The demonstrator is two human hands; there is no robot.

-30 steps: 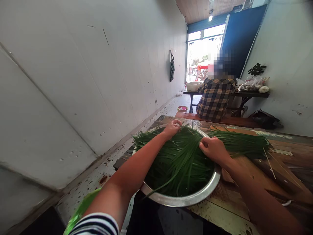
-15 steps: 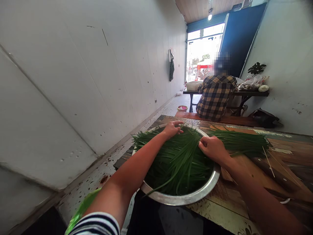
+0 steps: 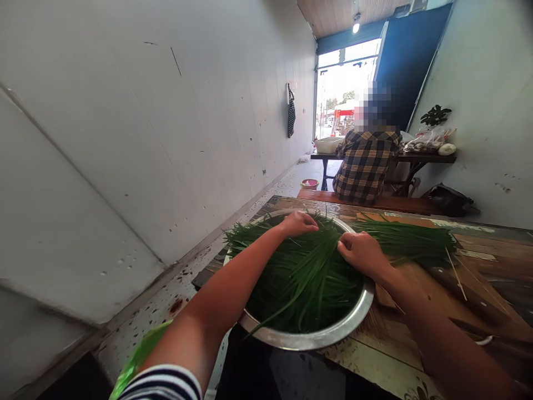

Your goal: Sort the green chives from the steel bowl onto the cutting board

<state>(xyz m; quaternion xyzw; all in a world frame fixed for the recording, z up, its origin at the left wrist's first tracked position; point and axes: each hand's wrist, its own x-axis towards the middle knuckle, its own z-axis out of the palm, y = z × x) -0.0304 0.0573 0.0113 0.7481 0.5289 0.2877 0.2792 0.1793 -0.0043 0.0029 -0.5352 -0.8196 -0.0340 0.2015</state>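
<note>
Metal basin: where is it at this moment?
In the head view's lower middle, the metal basin stands on the wooden table, left of a separate pile of green leaves.

- Bowl (image 3: pixel 308 343): clock's centre, full of leaves (image 3: pixel 308 289)
- Left hand (image 3: pixel 300 224): twelve o'clock, over the leaves
- Right hand (image 3: pixel 360 251): two o'clock, gripping leaves
- Bunch (image 3: pixel 410 241): toward three, on table (image 3: pixel 391 353)
- Person (image 3: pixel 365 166): one o'clock, beyond
- Bag (image 3: pixel 144 345): eight o'clock

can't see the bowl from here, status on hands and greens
Right hand closed on a bunch of chives. Left hand over far side of metal bowl, grip unclear. Chives heaped inside. One stray blade across near rim.
</note>
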